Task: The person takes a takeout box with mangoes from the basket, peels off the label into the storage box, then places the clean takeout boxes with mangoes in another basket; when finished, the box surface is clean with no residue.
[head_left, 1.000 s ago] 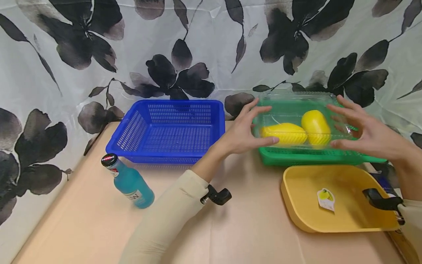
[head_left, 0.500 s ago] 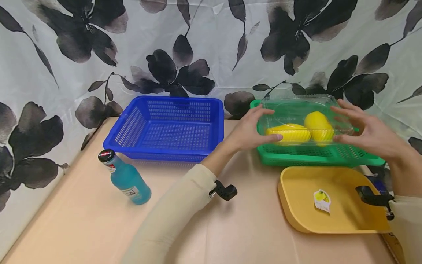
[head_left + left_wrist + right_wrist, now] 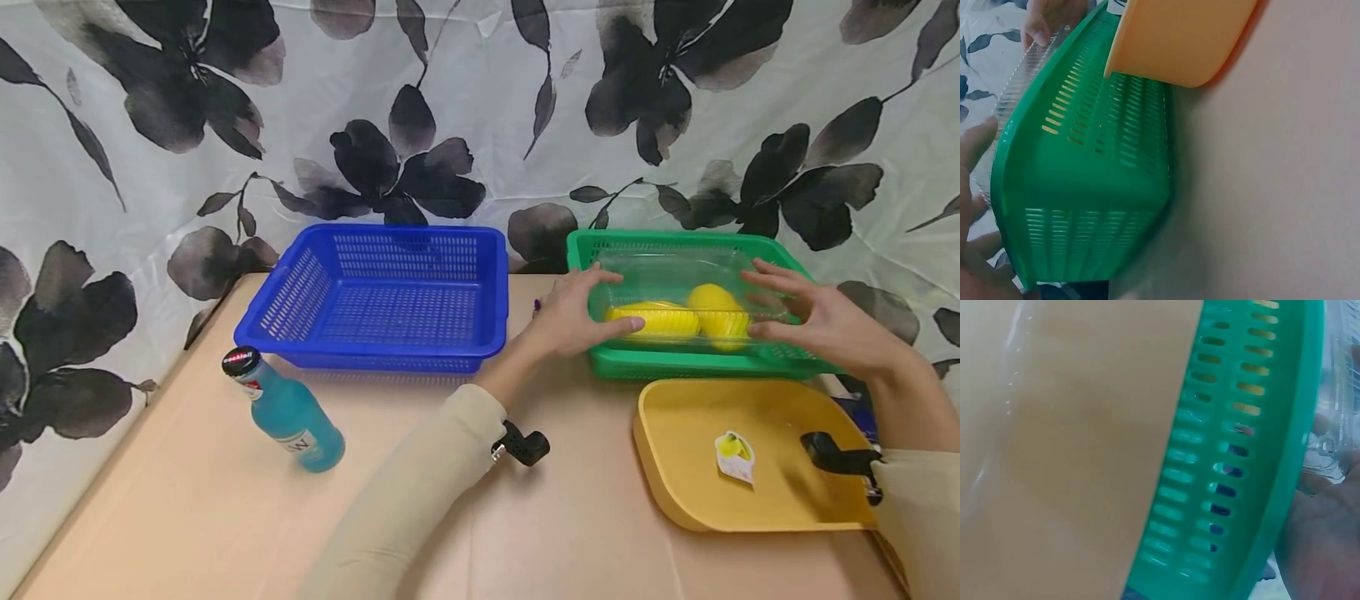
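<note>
A clear plastic box (image 3: 675,271) with ribbed sides sits low within the green basket (image 3: 697,363). Through its wall I see two yellow, fruit-like pieces, a longer one (image 3: 651,318) and a rounder one (image 3: 716,307). My left hand (image 3: 573,312) grips the box's left end, thumb in front. At the opposite end, my right hand (image 3: 825,321) holds it with fingers spread behind and thumb forward. In the left wrist view, left fingers lie by the green rim (image 3: 1007,147). The right wrist view shows part of the right hand (image 3: 1322,540) beside the box.
A blue basket (image 3: 405,354) stands left of the green one. Nearer the front left is a blue bottle (image 3: 296,417) with a black cap. A yellow tub (image 3: 750,508) with a lemon-printed tag (image 3: 735,457) sits before the green basket. A floral cloth (image 3: 465,83) hangs behind.
Both hands have lowered the clear box, with the yellow pieces in it, down into the green basket. The other containers and the bottle stay in place; the view shifts slightly.
</note>
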The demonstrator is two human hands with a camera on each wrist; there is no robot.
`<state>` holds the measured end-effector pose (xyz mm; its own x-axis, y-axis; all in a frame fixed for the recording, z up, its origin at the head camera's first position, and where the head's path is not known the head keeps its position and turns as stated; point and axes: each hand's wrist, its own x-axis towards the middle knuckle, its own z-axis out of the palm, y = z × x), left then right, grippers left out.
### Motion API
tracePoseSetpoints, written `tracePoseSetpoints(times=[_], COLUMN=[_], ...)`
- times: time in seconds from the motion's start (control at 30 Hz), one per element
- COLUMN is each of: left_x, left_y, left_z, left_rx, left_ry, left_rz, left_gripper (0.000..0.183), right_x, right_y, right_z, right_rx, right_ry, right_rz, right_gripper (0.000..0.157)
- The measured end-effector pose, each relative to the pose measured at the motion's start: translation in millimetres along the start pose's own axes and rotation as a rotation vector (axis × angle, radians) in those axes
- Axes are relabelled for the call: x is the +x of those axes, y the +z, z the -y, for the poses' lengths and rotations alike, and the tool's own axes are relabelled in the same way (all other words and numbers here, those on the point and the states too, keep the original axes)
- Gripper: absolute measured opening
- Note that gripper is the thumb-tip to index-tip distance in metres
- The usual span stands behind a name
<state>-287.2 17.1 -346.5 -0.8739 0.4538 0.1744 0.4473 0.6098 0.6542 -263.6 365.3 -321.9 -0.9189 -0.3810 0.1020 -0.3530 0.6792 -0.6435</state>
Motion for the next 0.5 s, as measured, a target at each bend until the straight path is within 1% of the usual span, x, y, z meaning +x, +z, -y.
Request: tracePoseSetpoints(times=[0.07,0.17,0.3,0.43,0.5], left_x=[1.2,2.2,1.3,0.1,-0.5], left_y=[2.4,5.4,7.9,7.9,7.0], left_z=[-0.1,0.0,1.3,2.0,2.0], left_rx=[0.055,0.122,0.125,0.110,0.102], left_ry=[-0.007,-0.003,-0.006,0.001,0.018], left_rz=[0.022,0.060,0.078,0.089,0.098], left_gripper=[0.070,0.064,0.054,0.046,0.041], right_x=[0.1,0.1,1.4,4.5,5.4], right_y=[0.5,0.8,1.5,2.2,2.3], right_z=[-2.7,-5.5,-7.1,-7.3,-6.6], right_rx=[-0.002,-0.021,-0.047,-0.089,-0.119], right_ry=[0.006,0.038,0.094,0.092,0.087], right_rz=[0.009,0.039,0.086,0.120,0.137], right_gripper=[0.078,0.078,0.077,0.079,0.079])
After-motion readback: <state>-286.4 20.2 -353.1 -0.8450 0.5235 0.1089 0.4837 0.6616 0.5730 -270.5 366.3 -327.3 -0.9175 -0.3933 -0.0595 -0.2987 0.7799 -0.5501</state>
